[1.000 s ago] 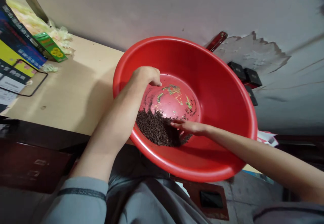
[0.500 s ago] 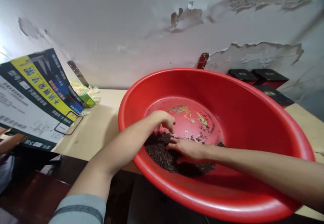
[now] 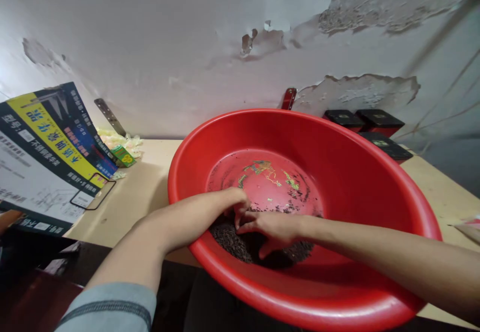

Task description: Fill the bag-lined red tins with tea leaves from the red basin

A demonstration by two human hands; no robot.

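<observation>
The dark brown material is lying in a loose heap at the near left side inside the red basin, which is standing on the counter. It is looking dry and crumbly, made of many small short pieces, and some loose crumbs are scattering over the basin's bottom, close to a worn print in gold and green. The left hand is bending its fingers down at the heap; whether it is grasping something, I cannot tell. The right hand is reaching over the heap beside it, unclenched, its thumb standing apart from the extended fingers.
</observation>
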